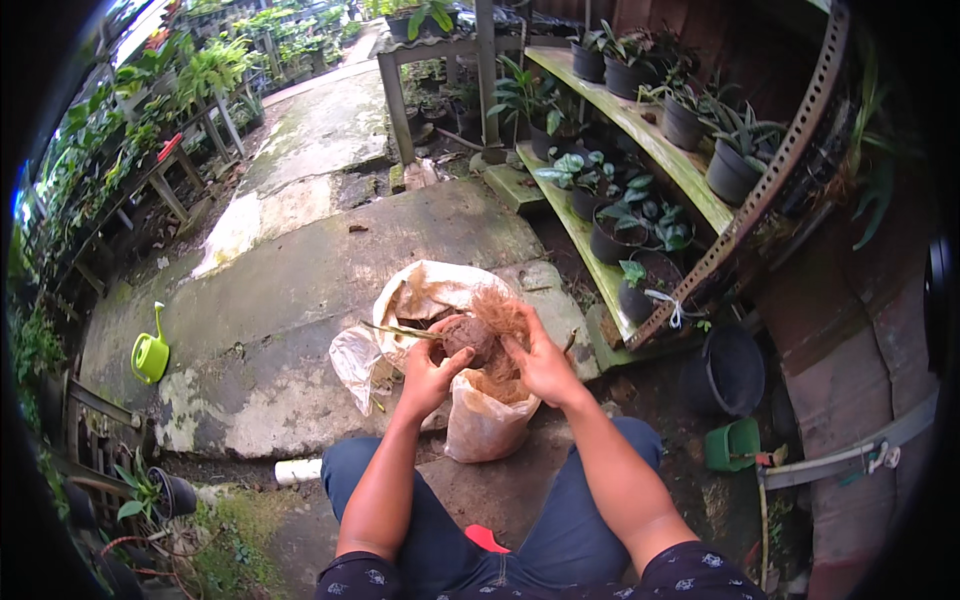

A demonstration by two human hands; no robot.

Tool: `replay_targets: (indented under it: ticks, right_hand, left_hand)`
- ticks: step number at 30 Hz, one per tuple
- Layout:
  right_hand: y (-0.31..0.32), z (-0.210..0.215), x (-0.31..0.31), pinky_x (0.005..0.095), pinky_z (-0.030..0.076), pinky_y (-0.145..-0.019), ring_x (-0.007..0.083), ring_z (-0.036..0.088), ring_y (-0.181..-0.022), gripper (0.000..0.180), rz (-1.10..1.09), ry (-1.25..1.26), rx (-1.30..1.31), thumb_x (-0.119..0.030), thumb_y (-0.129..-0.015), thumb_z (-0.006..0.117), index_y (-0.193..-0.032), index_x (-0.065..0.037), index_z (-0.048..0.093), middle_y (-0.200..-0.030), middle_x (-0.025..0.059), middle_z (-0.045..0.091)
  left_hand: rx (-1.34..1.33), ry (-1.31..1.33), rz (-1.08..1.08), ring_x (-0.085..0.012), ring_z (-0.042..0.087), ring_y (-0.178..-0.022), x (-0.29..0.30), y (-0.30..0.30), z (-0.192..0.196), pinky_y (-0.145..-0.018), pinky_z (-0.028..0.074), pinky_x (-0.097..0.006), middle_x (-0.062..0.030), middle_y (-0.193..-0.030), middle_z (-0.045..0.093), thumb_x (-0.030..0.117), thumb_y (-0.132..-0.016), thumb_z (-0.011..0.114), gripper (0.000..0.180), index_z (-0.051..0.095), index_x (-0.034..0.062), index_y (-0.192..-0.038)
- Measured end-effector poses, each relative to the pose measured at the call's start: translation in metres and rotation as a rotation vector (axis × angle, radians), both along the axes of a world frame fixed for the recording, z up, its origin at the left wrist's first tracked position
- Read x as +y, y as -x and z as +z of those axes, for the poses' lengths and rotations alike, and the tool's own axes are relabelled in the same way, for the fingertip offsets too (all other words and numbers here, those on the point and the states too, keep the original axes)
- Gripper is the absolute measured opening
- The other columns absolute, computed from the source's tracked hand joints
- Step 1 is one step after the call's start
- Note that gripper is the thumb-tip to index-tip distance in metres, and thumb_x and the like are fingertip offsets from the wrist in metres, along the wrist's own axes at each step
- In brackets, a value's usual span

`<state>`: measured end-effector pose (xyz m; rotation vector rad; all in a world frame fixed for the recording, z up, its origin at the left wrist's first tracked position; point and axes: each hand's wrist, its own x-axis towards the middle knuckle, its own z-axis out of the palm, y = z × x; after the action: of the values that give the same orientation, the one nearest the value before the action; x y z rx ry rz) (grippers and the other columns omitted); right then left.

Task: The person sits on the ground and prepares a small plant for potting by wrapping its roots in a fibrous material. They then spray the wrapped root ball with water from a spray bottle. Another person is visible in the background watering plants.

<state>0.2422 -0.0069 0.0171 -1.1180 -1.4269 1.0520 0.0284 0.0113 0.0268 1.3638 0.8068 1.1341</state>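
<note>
In front of my knees, my left hand grips a round brown ball of soil, its thumb across the near side. A thin greenish stem sticks out to the left beside the ball. Against the ball's right side, my right hand holds a tuft of brown coir fibre, its fingers partly hidden. Below both hands stands a cloudy plastic bag with more brown fibre at its mouth. Behind them lies an open white sack, its contents mostly hidden.
A shelf rack with several potted plants rises on the right. Near it stand a black bucket and a green container. A lime-green watering can sits at left on the concrete paving. A white pipe lies by my left knee.
</note>
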Motion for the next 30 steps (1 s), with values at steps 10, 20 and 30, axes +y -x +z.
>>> replay_targets:
  ticks: [10,20,30]
  right_hand:
    - [0.070,0.030,-0.012,0.0270,0.046,-0.091,0.0120,0.056,-0.099,0.033,0.047,0.005,0.304,-0.033,-0.110,0.058,-0.115,-0.002,0.065,-0.117,0.0050,0.064]
    - [0.071,0.004,-0.012,0.0389,0.057,-0.099,0.0232,0.066,-0.117,0.044,0.208,0.085,0.809,-0.041,-0.112,0.039,-0.142,-0.009,0.040,-0.137,0.0127,0.059]
    - [0.069,-0.006,-0.018,0.0373,0.059,-0.096,0.0197,0.066,-0.120,0.047,0.232,0.512,0.876,-0.041,-0.108,0.048,-0.144,-0.011,0.055,-0.136,0.0081,0.064]
  left_hand:
    - [-0.244,-0.039,0.244,-0.0177,0.064,-0.117,-0.005,0.040,0.001,-0.102,0.052,-0.036,-0.0092,-0.128,0.067,0.023,-0.095,0.078,0.056,0.056,-0.0005,-0.141]
    - [-0.134,-0.111,0.043,-0.0161,0.065,-0.112,-0.022,0.016,0.005,-0.101,0.051,-0.034,-0.0076,-0.124,0.069,0.028,-0.088,0.084,0.057,0.063,-0.0013,-0.133]
    - [0.960,-0.457,0.213,-0.0310,0.061,-0.107,-0.028,0.021,0.037,-0.102,0.044,-0.047,-0.0137,-0.106,0.073,0.062,-0.075,0.081,0.072,0.073,0.0044,-0.117]
